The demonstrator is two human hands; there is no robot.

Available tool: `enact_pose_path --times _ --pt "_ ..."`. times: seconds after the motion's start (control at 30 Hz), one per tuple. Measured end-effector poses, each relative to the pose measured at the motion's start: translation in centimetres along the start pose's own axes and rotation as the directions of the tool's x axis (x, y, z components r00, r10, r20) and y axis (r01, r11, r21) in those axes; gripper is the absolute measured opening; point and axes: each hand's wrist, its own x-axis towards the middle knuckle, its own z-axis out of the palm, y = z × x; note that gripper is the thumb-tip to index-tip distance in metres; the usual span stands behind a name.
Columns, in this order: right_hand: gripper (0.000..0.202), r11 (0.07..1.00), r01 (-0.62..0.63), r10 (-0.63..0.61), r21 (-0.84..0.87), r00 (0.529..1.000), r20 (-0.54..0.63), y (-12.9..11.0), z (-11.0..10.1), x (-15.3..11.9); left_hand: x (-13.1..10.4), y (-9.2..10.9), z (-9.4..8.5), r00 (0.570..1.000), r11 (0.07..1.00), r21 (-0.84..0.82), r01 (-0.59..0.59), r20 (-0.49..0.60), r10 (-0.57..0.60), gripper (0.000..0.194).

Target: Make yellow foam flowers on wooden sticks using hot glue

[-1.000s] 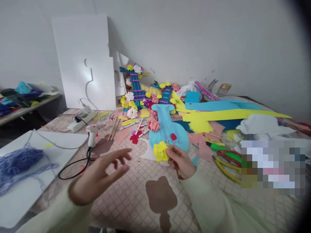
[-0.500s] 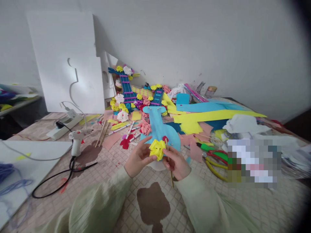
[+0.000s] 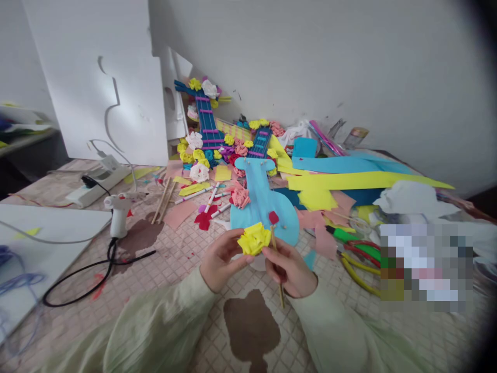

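Between my hands is a yellow crepe-paper flower (image 3: 254,239) with ruffled petals. My left hand (image 3: 222,260) grips its left side, the thumb along the lower edge. My right hand (image 3: 293,267) holds a thin wooden stick (image 3: 274,241), whose lower end sticks out below the palm. The right fingertips meet the flower's right edge. Just beyond lies a light blue guitar-shaped piece (image 3: 259,189), with a small red patch (image 3: 274,217) on its body and a pink paper flower (image 3: 239,197) at its left side.
A white hot glue gun (image 3: 118,215) with a black cable stands at left, near a power strip (image 3: 99,181). Finished flower-trimmed guitars (image 3: 209,122) lean at the back. Yellow and blue paper strips (image 3: 349,180), pliers (image 3: 359,246) and crumpled white plastic (image 3: 407,199) lie at right.
The flower has tilted in my hands, showing its petals more from the side. The stick remains in my right hand. The camera view has shifted, too.
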Motion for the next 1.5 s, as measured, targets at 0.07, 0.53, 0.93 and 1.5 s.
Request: enact_pose_path --times 0.07,0.53,0.93,1.5 --pt "0.030 1.000 0.009 -0.009 -0.010 1.000 0.007 0.0 0.0 0.0 -0.1 0.1 -0.1 1.000 1.000 -0.009 -0.015 0.008 0.015 0.037" --pt "0.027 0.948 0.230 -0.269 -0.221 0.949 -0.165 0.0 -1.0 -0.4 -0.4 0.5 -1.0 0.996 0.915 0.395 -0.081 0.055 0.065 0.037" --pt "0.017 0.379 0.438 -0.582 -0.815 0.798 0.158 -1.0 -1.0 -1.4 -0.1 0.4 -1.0 0.997 0.789 0.610 -0.071 0.017 0.077 0.037" --pt "0.024 -0.092 0.444 -0.538 -0.891 0.731 0.420 -1.0 -2.4 -1.2 0.1 0.9 -1.1 0.979 0.771 0.618 -0.154 0.198 0.037 0.033"
